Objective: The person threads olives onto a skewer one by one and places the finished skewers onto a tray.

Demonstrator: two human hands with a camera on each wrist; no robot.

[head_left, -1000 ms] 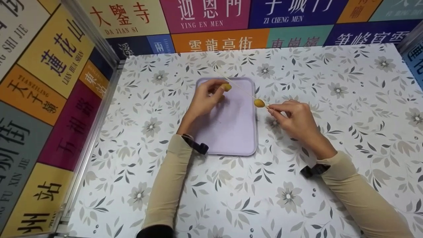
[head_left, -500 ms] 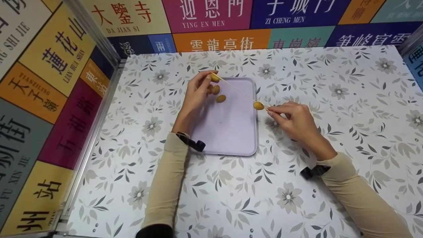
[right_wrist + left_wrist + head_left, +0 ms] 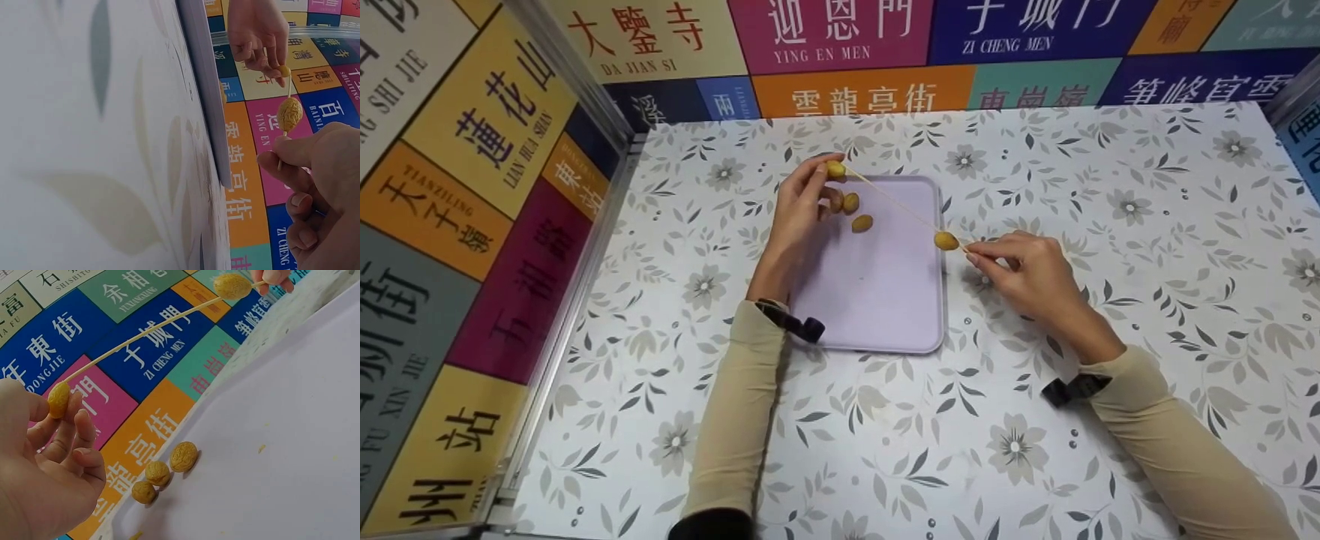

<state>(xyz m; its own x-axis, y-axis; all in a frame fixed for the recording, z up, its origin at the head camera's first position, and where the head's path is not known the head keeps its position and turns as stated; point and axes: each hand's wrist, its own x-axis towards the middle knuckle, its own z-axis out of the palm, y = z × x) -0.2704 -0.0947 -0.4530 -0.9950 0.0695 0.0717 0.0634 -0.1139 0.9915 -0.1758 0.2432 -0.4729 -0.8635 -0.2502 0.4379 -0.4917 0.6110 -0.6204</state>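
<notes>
My left hand [image 3: 802, 196] pinches a wrinkled yellow fruit [image 3: 58, 400], olive-like in shape, between thumb and fingers. The far tip of a thin bamboo skewer [image 3: 140, 340] meets this fruit. At the skewer's other end, my right hand [image 3: 1027, 270] pinches the short bare end between thumb and forefinger. A second wrinkled fruit [image 3: 290, 114] is threaded on the skewer just ahead of those fingers. Below my left hand, three loose fruits [image 3: 184, 457] lie grouped on a lilac tray [image 3: 877, 307]; the left fingers hide part of the group in the head view.
The tray lies on a table with a floral cover [image 3: 885, 435]. Panels with large printed characters [image 3: 855, 97] stand along the back and left edges. Small yellow crumbs [image 3: 261, 449] dot the tray.
My left hand has moved left and away with its fruit, from beside the skewer to its far tip. The loose fruits came into view. My right hand has barely moved.
</notes>
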